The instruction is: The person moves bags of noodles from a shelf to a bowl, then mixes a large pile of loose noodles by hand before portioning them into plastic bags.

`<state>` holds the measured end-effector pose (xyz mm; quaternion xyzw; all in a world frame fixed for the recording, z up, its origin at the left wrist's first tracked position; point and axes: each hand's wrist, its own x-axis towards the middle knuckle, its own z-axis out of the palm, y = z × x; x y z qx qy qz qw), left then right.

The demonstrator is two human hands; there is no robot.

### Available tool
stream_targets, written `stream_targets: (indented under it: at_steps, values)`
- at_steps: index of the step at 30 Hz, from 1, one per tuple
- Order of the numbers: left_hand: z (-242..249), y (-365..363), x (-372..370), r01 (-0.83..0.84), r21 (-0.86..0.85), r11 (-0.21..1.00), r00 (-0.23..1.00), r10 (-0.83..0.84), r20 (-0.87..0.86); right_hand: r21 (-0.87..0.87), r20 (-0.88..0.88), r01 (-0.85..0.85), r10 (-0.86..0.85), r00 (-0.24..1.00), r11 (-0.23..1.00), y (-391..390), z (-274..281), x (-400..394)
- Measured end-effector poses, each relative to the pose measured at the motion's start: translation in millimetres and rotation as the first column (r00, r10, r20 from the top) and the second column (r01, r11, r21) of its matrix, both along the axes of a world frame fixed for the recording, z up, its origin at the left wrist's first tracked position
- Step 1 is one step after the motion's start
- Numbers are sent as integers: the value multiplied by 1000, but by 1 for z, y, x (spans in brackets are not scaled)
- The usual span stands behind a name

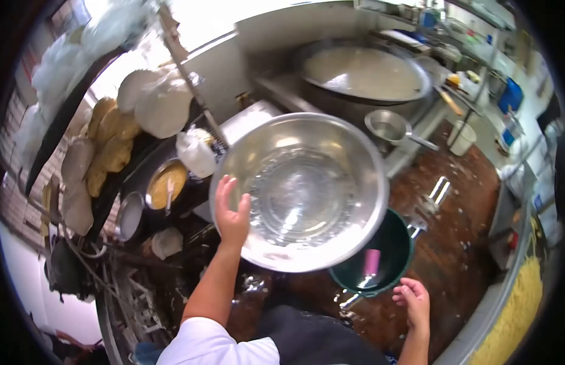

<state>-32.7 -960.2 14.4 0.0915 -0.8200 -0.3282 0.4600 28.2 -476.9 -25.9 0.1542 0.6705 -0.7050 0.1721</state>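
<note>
A wide metal basin [306, 131] fills the middle of the view, shiny inside with a ringed bottom. My left hand [232, 213] is at the basin's left rim, fingers lying over its edge and thumb toward the inside. Below the basin's right side stands a dark green bucket [398, 261], partly hidden by it, with a pink object [371, 263] inside. My right hand [414, 299] is just off the bucket's lower right rim, its fingers loosely bent and apart, holding nothing.
A huge pan of cloudy liquid [364, 70] stands behind the basin, with a long-handled metal pot [389, 126] before it. At left are a pan of yellow food [167, 182] and hanging bags [163, 103]. A white bucket [462, 139] stands on the wet brown floor [459, 201].
</note>
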Motion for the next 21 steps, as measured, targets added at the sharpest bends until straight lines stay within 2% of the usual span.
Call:
stream_targets:
  at_steps: [3, 5, 7, 8, 9, 11, 12, 13, 14, 18, 21]
  values:
    - [41, 126, -20, 244, -70, 967, 969, -246, -28, -25, 44, 155, -154, 987, 988, 87, 1, 45]
    - [58, 196, -28, 435, -97, 895, 896, -441, -51, -44, 68, 265, -261, 963, 963, 136, -5, 65]
    - [50, 257, -34, 586, -2, 810, 809, -586, -56, -96, 14, 405, -405, 914, 909, 176, -25, 77]
    - [47, 285, -29, 640, 80, 764, 766, -642, 6, -59, 42, 481, -479, 877, 875, 163, 24, 81]
    - [43, 310, -24, 689, 171, 704, 706, -706, 61, -58, 35, 495, -494, 869, 867, 176, 16, 79]
    - [26, 345, -29, 760, 55, 647, 640, -761, 108, -148, -1, 483, -489, 872, 863, 205, -15, 81]
    - [20, 361, -32, 773, 120, 622, 610, -782, 124, -110, 27, 469, -469, 883, 876, 206, -8, 77]
    - [12, 376, -33, 763, 293, 577, 553, -816, 167, -92, 23, 428, -428, 904, 899, 208, -4, 77]
    - [-1, 389, -37, 739, 368, 564, 533, -824, 191, -63, 43, 384, -382, 923, 921, 213, 3, 74]
    - [-44, 432, -76, 700, 486, 523, 466, -850, 245, -43, 105, 357, -351, 930, 933, 251, -8, 53]
    - [-53, 466, -124, 675, 608, 418, 377, -904, 203, -31, 122, 419, -413, 903, 907, 284, -15, 22]
